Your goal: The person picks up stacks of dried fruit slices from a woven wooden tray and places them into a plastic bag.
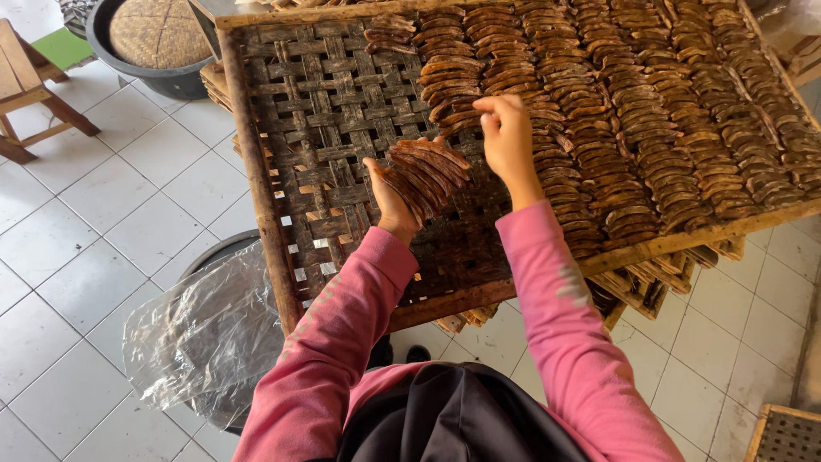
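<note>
A big woven bamboo tray [308, 128] in a wooden frame lies in front of me. Rows of brown dried slices [650, 111] cover its right two thirds; the left part is bare weave. My left hand [389, 201] holds a fanned stack of brown slices [428, 171] over the bare weave. My right hand [506, 137] reaches to the left end of the rows, its fingertips pinching at the slices [466, 115] there. Both arms wear pink sleeves.
More trays are stacked under this one [637, 291]. A dark tub lined with clear plastic [205, 334] stands on the white tiled floor at lower left. A basin holding a round woven lid [158, 38] and a wooden stool [26, 94] stand at upper left.
</note>
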